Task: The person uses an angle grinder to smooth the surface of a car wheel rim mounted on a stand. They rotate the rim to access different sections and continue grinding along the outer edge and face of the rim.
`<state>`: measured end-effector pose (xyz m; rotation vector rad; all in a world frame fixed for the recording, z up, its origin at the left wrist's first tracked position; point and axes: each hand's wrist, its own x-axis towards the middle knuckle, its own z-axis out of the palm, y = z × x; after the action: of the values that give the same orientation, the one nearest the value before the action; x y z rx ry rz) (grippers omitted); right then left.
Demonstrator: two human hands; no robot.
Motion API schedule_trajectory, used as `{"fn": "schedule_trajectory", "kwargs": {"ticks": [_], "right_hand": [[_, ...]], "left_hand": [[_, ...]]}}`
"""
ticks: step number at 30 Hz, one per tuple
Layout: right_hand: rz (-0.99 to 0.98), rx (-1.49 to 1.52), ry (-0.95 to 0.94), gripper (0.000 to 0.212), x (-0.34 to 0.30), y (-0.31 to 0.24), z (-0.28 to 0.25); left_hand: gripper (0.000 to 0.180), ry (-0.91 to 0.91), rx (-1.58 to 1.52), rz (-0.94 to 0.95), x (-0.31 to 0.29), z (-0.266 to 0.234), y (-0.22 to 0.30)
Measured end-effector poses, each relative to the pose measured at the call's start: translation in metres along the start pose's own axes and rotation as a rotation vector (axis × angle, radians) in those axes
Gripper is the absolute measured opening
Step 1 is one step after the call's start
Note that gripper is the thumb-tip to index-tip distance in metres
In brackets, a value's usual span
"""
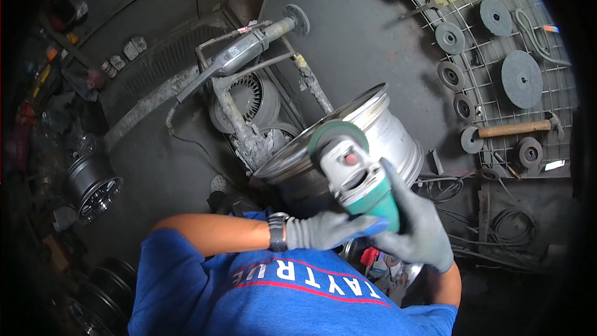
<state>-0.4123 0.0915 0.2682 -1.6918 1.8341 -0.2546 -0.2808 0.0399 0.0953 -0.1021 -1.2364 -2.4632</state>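
Observation:
Both of my hands wear grey gloves and are wrapped round a green angle grinder (364, 190). My left hand (329, 230) grips its body from the left, with a dark watch on that wrist. From the right, my right hand (418, 227) closes on the same body, the fingers pointing up along its side. The grinder's round green disc (339, 134) overlaps the near side of a silver wheel rim (392, 134) in this view. Whether disc and rim touch, I cannot tell. The rim lies tilted against a dirt-crusted metal frame (245, 127).
A larger grinder-like tool (239, 56) rests on the frame. Another wheel (249, 99) sits behind it, and a dark rim (93, 180) stands at left. At right, several abrasive discs (522, 79) and a hammer (516, 129) hang on a wire grid. Coiled cables (513, 227) lie below.

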Motion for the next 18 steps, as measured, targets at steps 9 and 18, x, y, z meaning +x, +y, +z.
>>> {"fn": "schedule_trajectory", "kwargs": {"ticks": [9,18], "right_hand": [[0.245,0.552,0.310,0.081,0.016,0.039,-0.039],[0.009,0.047,-0.019,0.090,0.001,-0.013,0.002]], "left_hand": [[0.052,0.106,-0.119,-0.171,0.103,0.005,0.052],[0.037,0.031,-0.170,-0.113,-0.014,0.004,0.009]]}}
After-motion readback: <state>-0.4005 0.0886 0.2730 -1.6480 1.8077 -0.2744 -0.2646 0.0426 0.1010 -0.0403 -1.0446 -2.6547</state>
